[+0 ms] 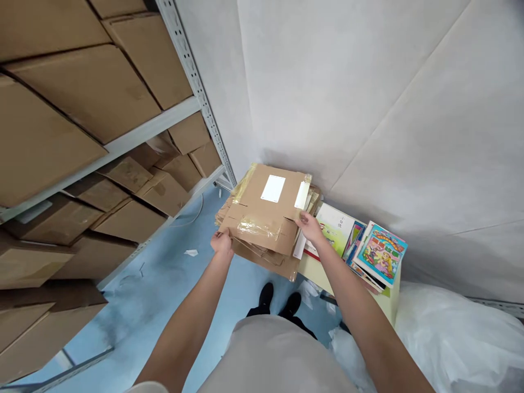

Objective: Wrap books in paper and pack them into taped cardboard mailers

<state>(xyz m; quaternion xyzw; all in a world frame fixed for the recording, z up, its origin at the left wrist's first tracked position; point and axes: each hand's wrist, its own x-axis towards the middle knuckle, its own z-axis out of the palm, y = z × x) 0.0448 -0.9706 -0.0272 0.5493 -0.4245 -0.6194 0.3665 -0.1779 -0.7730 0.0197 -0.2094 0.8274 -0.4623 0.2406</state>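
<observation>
A flattened cardboard box (262, 210) with a white label and clear tape lies on top of a stack of folded cardboard (282, 266). My left hand (222, 242) is closed on its near left corner. At its right edge, close to a slit in the board, my right hand (310, 226) pinches the same flattened box. A white and green book (333, 222) lies just beyond my right hand, partly covered by my wrist. Both hands' fingertips are partly hidden by the cardboard.
Right of the cardboard, a pale low table (393, 303) bears a pile of colourful children's books (380, 254). Metal shelving (147, 131) full of cardboard boxes (88, 90) rises on the left. White plastic sacks (454, 338) lie at lower right. Paper scraps (190, 252) litter the blue floor.
</observation>
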